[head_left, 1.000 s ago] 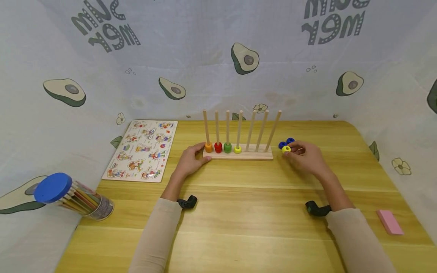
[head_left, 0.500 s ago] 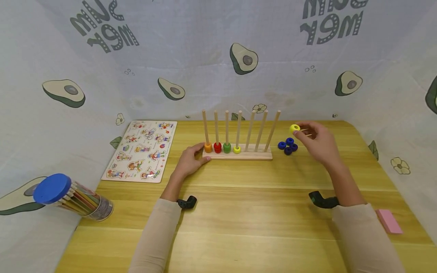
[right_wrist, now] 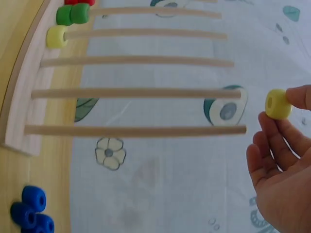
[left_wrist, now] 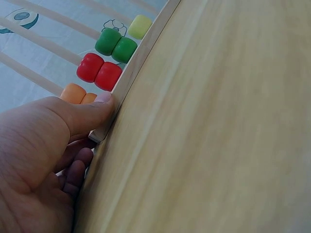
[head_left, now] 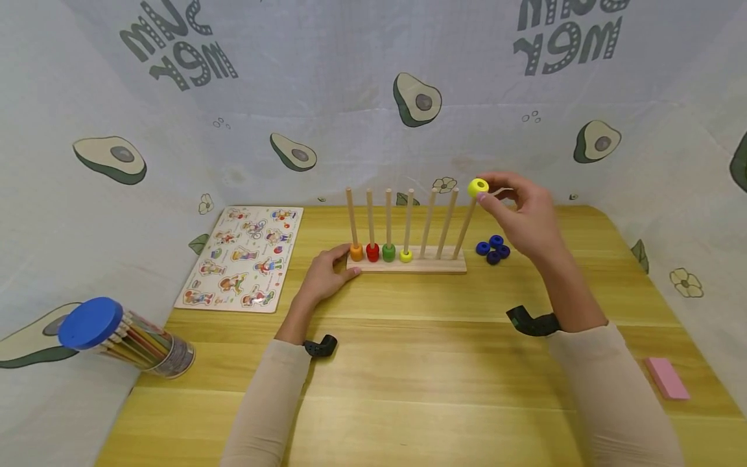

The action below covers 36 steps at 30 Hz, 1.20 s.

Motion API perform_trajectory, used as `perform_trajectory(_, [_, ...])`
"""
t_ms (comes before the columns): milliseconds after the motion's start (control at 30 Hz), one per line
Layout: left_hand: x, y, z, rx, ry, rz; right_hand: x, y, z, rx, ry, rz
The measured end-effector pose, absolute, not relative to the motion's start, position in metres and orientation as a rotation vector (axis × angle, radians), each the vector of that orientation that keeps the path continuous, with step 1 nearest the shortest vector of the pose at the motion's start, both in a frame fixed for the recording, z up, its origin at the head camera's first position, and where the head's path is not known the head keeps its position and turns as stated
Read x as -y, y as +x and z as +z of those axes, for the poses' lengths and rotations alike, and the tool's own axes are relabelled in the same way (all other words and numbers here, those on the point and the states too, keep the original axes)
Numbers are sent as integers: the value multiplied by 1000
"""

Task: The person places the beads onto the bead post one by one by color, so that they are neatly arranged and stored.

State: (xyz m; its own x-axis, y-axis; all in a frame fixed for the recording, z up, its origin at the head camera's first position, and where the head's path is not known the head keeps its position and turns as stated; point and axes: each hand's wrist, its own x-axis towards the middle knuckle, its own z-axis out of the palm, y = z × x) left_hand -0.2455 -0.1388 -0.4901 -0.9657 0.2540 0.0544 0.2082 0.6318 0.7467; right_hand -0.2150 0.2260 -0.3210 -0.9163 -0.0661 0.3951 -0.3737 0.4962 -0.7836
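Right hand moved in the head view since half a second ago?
Yes. Against the peg rack, the right hand went left and up, bringing the yellow bead near the tip of the rightmost peg.

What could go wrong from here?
The yellow bead, pinched in the right hand and not yet on any peg, could slip and drop. The four loose blue beads beside the wooden base might get knocked. The left hand holds only one end, so the base might swing.
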Motion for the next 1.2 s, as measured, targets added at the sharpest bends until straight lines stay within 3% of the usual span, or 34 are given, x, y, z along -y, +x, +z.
perform_trajectory(667, [139,-247,-493,-2787,385,1269,-162,-242,-316,2586,571,1197])
perform_trajectory(1200, [139,-248,-492,-2773,390,1286,-148,-246,-315,2694,580,1159])
